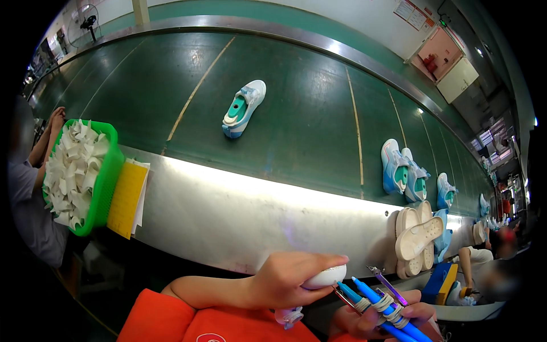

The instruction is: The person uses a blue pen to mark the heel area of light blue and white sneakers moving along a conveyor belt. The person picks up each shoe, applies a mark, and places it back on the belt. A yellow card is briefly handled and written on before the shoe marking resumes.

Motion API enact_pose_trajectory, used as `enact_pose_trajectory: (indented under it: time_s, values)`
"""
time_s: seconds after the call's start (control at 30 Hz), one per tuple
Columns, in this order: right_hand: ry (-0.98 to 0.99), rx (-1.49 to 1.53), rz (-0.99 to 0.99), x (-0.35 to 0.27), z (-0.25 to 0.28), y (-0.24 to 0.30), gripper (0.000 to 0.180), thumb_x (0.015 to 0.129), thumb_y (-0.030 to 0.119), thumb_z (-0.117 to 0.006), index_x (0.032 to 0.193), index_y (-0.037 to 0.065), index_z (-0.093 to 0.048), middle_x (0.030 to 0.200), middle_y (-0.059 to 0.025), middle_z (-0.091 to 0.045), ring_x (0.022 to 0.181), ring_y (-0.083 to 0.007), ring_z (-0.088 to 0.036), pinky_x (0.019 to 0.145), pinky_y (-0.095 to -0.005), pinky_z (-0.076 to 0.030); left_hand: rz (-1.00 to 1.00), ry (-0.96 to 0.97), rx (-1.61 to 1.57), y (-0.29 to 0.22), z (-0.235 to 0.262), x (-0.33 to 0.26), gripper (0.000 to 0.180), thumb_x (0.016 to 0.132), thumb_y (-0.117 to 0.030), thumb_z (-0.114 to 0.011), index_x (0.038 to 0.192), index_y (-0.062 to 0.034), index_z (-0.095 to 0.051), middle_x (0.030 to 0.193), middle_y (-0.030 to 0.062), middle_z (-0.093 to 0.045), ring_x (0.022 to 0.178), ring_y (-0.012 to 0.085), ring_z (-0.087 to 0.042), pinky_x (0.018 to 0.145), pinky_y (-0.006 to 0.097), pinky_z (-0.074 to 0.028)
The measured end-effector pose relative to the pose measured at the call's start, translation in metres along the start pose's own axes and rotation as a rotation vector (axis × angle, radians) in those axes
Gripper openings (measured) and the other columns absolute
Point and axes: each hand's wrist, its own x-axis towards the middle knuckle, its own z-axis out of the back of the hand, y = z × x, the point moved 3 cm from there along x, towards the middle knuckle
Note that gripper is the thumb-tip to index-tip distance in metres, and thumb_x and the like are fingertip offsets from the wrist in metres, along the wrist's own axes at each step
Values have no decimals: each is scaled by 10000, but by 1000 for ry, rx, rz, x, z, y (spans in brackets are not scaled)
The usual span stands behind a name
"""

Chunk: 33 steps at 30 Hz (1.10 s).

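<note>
My left hand (290, 279) is closed around a smooth white rounded thing (327, 277) whose kind I cannot make out. Below that hand hangs a small pale lilac piece (289, 317), partly hidden. At the lower right, my right hand (364, 324) grips a bundle of blue marker pens (393, 312) tied with pale rubber bands. A slim purple metallic tool (390, 285) and a thin red one are strapped into the same bundle. The pen tips point up and left, close beside the white thing; whether they touch it I cannot tell.
A white-and-blue shoe (244, 108) lies on the green conveyor belt (285, 137), with more shoes (403, 171) to the right. Cream soles (419, 239) are stacked on the metal ledge (250, 211). A green basket (114, 171) of white scraps and a yellow pad (127, 196) stand left; people sit either side.
</note>
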Motion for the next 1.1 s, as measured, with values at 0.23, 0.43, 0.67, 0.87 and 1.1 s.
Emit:
enact_pose_trajectory:
  time_s: [0.23, 0.43, 0.67, 0.87, 1.1]
  values:
    - [-173, 59, -110, -13, 20, -28, 681, 692, 316, -558, 1217, -70, -360, 903, -163, -473, 767, -163, -485, 641, -214, -406, -35, 20, 2, -6, -2, -5, 440, 636, -65, -741, 1056, -31, -614, 972, 120, -651, 769, 236, -654, 637, 273, -524]
    - [-343, 224, -175, -22, 34, -42, 710, 673, 262, -562, 1246, -49, -279, 1038, -201, -395, 897, -200, -456, 808, -284, -421, -55, 53, 3, -8, -5, -8, 437, 645, -63, -735, 1059, -13, -604, 991, 122, -648, 849, 236, -654, 681, 278, -535]
    - [-982, -1057, 1042, -12, 11, -44, 561, 663, 226, -615, 1086, -26, -346, 860, -173, -470, 676, -194, -470, 664, -285, -412, -48, 52, -7, -7, -3, -9, 411, 651, -67, -742, 1039, -21, -614, 959, 128, -652, 814, 231, -659, 669, 278, -534]
    - [-1055, -1564, 1429, 2, 13, -42, 496, 648, 199, -685, 987, -5, -386, 731, -141, -518, 478, -194, -454, 504, -267, -374, 12, -24, 69, 1, 7, -5, 420, 668, -98, -716, 1068, -62, -596, 902, 116, -647, 750, 257, -640, 641, 305, -518]
    - [-932, -188, 1140, 51, -5, -58, 414, 670, 152, -579, 1024, 81, -376, 855, -59, -397, 482, -84, -432, 311, -183, -373, 379, -120, -26, 53, 35, 22, 368, 645, -133, -765, 972, -25, -635, 851, 95, -658, 731, 170, -645, 667, 261, -506]
